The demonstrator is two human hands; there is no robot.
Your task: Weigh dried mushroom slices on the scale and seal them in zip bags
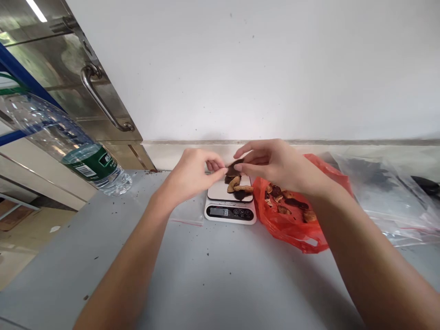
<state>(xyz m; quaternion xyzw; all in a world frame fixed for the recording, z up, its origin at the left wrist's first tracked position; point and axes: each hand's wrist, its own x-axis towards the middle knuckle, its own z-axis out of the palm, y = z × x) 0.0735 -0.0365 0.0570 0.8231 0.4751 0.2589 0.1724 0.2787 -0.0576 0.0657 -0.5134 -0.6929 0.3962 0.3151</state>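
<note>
Just above a white digital kitchen scale (pixel 230 212), my left hand (pixel 197 172) pinches the left end of a dark brown dried mushroom slice (pixel 234 168). My right hand (pixel 270 160) grips the same piece from the right, thumb against it. Below, on the white weighing plate, lie tan and dark dried mushroom slices (pixel 243 189); my fingers partly cover the plate. The scale's display is lit, its digits too small to read surely. Beside it on the right, a red plastic bag (pixel 311 240) lies open with more dried slices (pixel 285 210) inside, partly behind my right forearm.
A large clear water bottle (pixel 91 160) with a green label stands on the left of the grey table (pixel 220 279). A clear zip bag (pixel 187 214) lies left of the scale. More clear bags (pixel 381 197) are at the right. A white wall (pixel 275 68) rises behind; dark crumbs dot the tabletop.
</note>
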